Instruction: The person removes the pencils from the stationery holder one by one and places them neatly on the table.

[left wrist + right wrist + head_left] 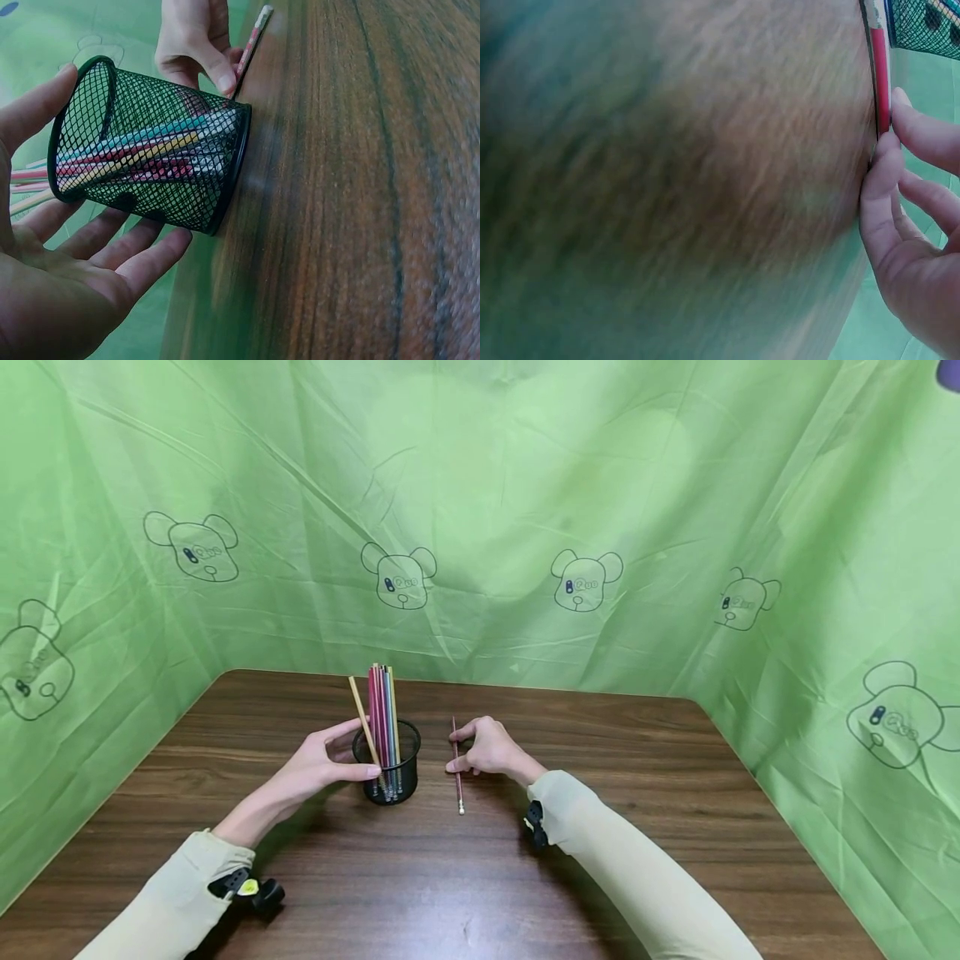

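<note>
A black mesh pencil cup (407,775) stands on the table, holding several coloured pencils (382,710) and one yellowish pencil (360,710) that leans left. My left hand (315,762) holds this cup from its left side, thumb at the near side and fingers around the back; the left wrist view shows the thumb at the rim (54,142) and fingers along the mesh. To the right of the cup, a red pencil (459,789) lies on the wood, its eraser end toward me. My right hand (491,750) pinches it between thumb and fingers, close over the table.
The brown wooden table (637,793) reaches back to a green cloth curtain (495,485) printed with bear heads, which also closes off both sides. Dark wrist devices (247,889) sit at both sleeves.
</note>
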The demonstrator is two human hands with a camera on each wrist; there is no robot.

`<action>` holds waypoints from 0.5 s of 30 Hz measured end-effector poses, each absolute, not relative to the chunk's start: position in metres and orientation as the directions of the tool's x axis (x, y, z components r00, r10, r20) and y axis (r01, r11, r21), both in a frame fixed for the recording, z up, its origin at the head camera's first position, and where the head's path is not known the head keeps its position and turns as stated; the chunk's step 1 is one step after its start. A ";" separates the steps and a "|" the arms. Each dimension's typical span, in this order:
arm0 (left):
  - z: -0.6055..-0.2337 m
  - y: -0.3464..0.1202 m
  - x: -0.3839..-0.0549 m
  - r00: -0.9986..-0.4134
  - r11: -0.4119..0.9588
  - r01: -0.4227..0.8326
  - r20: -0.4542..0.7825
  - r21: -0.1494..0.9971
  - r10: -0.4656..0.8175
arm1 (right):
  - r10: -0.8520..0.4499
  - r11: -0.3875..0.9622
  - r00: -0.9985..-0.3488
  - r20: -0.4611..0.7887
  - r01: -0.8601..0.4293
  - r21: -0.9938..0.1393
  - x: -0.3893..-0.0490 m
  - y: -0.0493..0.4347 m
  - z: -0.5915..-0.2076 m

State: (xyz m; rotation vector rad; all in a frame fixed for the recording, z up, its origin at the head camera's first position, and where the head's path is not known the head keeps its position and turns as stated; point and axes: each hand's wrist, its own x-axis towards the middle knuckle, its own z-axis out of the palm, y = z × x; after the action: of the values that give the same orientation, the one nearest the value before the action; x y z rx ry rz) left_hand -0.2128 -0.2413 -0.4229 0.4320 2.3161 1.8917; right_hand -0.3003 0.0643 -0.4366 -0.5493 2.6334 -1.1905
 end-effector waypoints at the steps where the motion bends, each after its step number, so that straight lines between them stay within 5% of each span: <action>1: -0.423 -0.241 -0.213 -0.953 0.179 0.141 0.085 0.974 0.291 | -0.414 0.612 -0.910 -0.026 -0.256 -0.748 -0.300 0.064 -0.437; 15: -0.425 -0.241 -0.215 -0.952 0.166 0.145 0.092 0.975 0.291 | -0.435 0.541 -0.897 -0.081 -0.189 -0.819 -0.292 0.070 -0.430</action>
State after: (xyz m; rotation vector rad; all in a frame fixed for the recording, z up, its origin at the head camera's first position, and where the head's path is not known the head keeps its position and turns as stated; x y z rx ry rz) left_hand -0.2146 -0.2411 -0.4253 0.4338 2.3068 1.9084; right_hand -0.2923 0.0697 -0.4304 -0.5201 2.5060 -1.2832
